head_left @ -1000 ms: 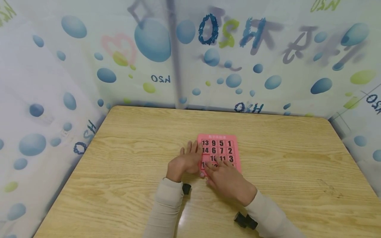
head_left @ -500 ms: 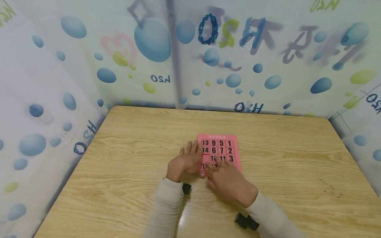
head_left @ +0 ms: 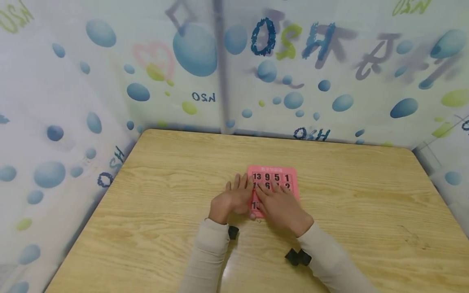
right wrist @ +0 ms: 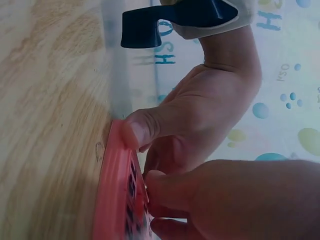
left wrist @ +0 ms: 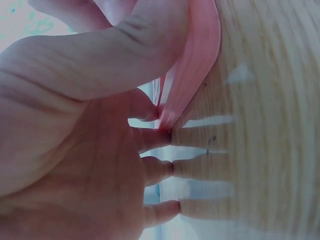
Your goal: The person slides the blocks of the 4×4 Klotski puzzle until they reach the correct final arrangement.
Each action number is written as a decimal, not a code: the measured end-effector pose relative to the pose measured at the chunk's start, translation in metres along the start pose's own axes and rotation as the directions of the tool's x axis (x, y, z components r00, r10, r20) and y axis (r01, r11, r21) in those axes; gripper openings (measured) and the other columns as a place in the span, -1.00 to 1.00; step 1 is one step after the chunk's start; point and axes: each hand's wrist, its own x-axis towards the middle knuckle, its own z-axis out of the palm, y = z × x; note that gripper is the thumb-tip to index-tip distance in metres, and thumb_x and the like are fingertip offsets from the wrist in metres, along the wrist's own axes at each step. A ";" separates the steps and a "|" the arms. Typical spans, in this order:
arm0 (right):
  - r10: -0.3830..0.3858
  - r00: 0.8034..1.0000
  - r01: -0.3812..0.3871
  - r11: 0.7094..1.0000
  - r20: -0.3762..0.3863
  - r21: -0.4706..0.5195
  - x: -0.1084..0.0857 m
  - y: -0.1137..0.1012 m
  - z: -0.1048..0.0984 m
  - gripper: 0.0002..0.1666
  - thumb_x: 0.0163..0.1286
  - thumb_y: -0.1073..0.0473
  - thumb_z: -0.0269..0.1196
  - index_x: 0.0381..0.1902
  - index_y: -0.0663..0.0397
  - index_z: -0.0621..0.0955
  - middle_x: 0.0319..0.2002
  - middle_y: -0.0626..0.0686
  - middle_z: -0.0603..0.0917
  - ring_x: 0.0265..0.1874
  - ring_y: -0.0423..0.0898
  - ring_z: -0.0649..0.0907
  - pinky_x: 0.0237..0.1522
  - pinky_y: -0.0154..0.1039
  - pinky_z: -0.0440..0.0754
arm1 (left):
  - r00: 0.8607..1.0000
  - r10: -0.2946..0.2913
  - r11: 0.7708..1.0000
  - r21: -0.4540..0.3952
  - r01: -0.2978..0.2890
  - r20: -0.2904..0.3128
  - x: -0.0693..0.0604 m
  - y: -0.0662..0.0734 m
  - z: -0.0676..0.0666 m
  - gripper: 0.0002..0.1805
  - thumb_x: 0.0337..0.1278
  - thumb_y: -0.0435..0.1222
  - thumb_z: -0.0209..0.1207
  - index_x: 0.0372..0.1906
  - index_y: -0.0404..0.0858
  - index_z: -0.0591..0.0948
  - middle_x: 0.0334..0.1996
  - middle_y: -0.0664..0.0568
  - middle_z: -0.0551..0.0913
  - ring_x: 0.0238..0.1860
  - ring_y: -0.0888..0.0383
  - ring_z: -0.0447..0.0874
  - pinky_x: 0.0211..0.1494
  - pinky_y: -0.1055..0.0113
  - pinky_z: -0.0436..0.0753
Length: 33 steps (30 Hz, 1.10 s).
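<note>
A pink number slide puzzle lies flat on the wooden table. At its left side is my left hand, fingers extended along that edge and thumb at the near left corner. My right hand lies over the middle and lower tiles, its fingertips touching the second row from the top. The top row reads 13, 9, 5, 1; the hand hides most lower tiles. The left wrist view shows my left thumb against the pink edge. In the right wrist view, fingertips meet the puzzle's face beside its pink frame.
The wooden table extends around the puzzle on all sides. Behind it and to the left stands a wall covering with blue and green drops. Black pieces show beside each wrist.
My right hand has slid up the puzzle, away from me, from the lower rows to the second row. My left hand keeps its place on the puzzle. The head view has shifted slightly.
</note>
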 end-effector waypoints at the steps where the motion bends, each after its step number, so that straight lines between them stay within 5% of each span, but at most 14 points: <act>1: 0.004 1.000 -0.004 1.000 0.004 0.000 0.002 0.000 0.001 -0.41 0.58 0.00 0.00 0.45 0.12 0.37 0.46 0.09 0.34 0.48 0.30 0.21 0.39 0.29 0.25 | 1.000 0.001 1.000 0.001 -0.001 0.001 0.000 0.000 0.000 0.25 0.03 0.05 0.38 0.60 -0.26 -0.18 0.61 -0.15 -0.32 0.59 -0.14 -0.44 0.59 -0.13 -0.17; 33: -0.011 1.000 0.010 1.000 0.028 0.028 -0.003 -0.009 -0.001 -0.46 0.51 -0.04 0.12 0.34 0.07 0.53 0.38 0.07 0.48 0.42 0.29 0.33 0.37 0.24 0.32 | 1.000 0.005 1.000 -0.027 -0.005 -0.001 -0.001 -0.001 -0.002 0.24 0.05 0.01 0.38 0.60 -0.27 -0.19 0.60 -0.16 -0.34 0.59 -0.14 -0.47 0.59 -0.12 -0.21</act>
